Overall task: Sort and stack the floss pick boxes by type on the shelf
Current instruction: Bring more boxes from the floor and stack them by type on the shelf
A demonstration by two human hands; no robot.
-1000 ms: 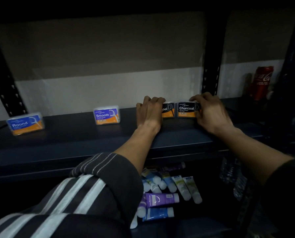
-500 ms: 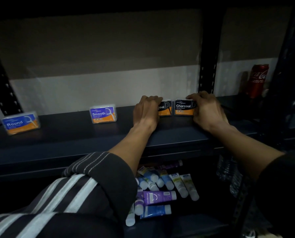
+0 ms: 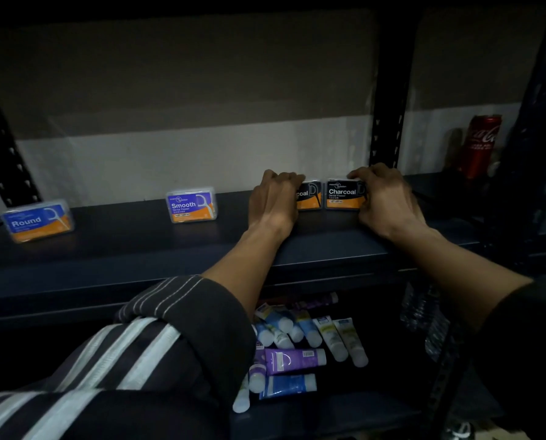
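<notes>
Two black-and-orange Charcoal floss boxes stand side by side on the dark shelf [image 3: 138, 249]. My left hand [image 3: 273, 201] covers most of the left Charcoal box [image 3: 309, 196] and grips it. My right hand [image 3: 384, 200] holds the right Charcoal box [image 3: 344, 195] by its right end and top. Further left stands a blue-and-orange Smooth box [image 3: 191, 204], apart from the hands. A Round box [image 3: 38, 221] stands near the shelf's left end.
A red cola can [image 3: 481, 144] stands on the neighbouring shelf to the right, past a black upright post [image 3: 387, 122]. Several cream tubes [image 3: 300, 347] lie on the lower shelf. My striped sleeve [image 3: 122, 360] fills the lower left.
Both hands stay on the two Charcoal boxes, which stay side by side. The boxes have barely shifted; the view has drifted slightly.
</notes>
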